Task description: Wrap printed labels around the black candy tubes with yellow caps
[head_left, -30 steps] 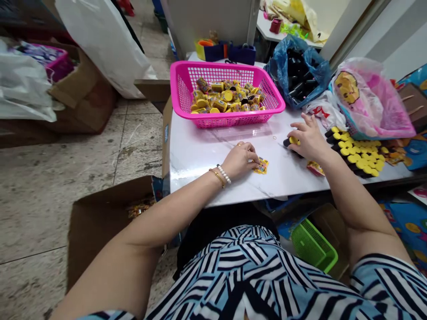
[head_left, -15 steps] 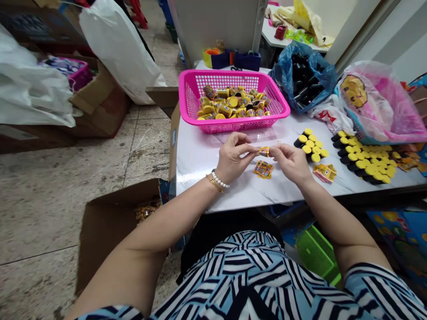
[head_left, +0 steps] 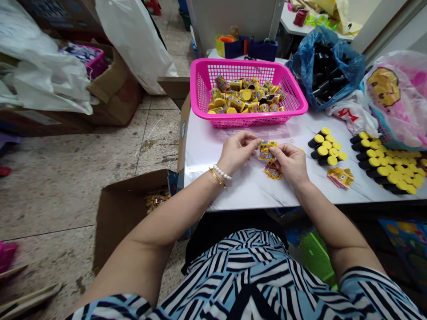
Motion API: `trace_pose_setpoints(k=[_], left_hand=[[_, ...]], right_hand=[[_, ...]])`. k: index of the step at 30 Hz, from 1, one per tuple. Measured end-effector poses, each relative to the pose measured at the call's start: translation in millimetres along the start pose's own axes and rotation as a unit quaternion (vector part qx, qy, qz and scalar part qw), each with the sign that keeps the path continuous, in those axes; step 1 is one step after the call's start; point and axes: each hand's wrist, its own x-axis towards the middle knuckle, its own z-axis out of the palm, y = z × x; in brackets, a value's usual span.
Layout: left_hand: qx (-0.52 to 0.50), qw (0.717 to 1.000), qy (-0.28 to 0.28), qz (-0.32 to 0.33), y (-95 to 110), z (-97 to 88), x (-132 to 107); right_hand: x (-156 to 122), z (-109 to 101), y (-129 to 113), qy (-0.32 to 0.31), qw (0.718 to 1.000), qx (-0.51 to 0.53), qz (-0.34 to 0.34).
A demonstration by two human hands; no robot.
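My left hand [head_left: 237,152] and my right hand [head_left: 291,162] pinch a small yellow printed label [head_left: 267,150] between them, held just above the white table [head_left: 233,191]. Under the right hand lies a small stack of the same labels [head_left: 271,171]. To the right stand a small group of black tubes with yellow caps [head_left: 326,146] and a larger group of them [head_left: 387,163]. Another label stack [head_left: 340,177] lies between the two groups. A pink basket [head_left: 248,118] behind my hands holds several labelled yellow tubes.
A blue bag of black tubes [head_left: 325,66] and a pink printed bag [head_left: 396,95] sit at the back right. An open cardboard box [head_left: 123,213] stands on the floor to the left, a green basket [head_left: 316,258] under the table. White bags and boxes crowd the left floor.
My right hand left the black tubes and came to the middle. My left hand lifted a label off the table, and both hands now hold it spread flat.
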Motion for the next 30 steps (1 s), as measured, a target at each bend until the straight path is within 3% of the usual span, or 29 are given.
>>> trace_pose_setpoints(k=[2,5,10,14,17,20,24,30], left_hand=[[0.010,0.998,0.047,0.036,3,0.4,-2],[0.040,0.997,0.028,0.052,8,2.9,-10],[0.060,0.998,-0.009,-0.005,9,6.1,-15],[0.036,0.996,-0.058,-0.057,2,2.3,-5],[0.109,0.994,-0.023,0.015,-3,-2.7,1],[0.251,0.963,0.023,0.094,-7,-8.0,6],[0.335,0.936,-0.022,0.111,-10,-12.0,11],[0.243,0.953,0.081,0.163,-3,-12.7,10]], right_hand=[[1,-1,0,0.026,1.000,-0.002,-0.007],[1,-2,1,0.048,0.997,-0.041,-0.040],[-5,-2,7,0.052,0.986,-0.110,-0.113],[-5,-1,12,-0.009,0.982,-0.136,-0.133],[-3,1,11,-0.030,0.962,-0.190,-0.191],[-2,1,9,0.009,0.950,-0.212,-0.228],[1,2,13,0.007,0.961,-0.197,-0.192],[11,6,19,0.032,0.993,-0.056,-0.100]])
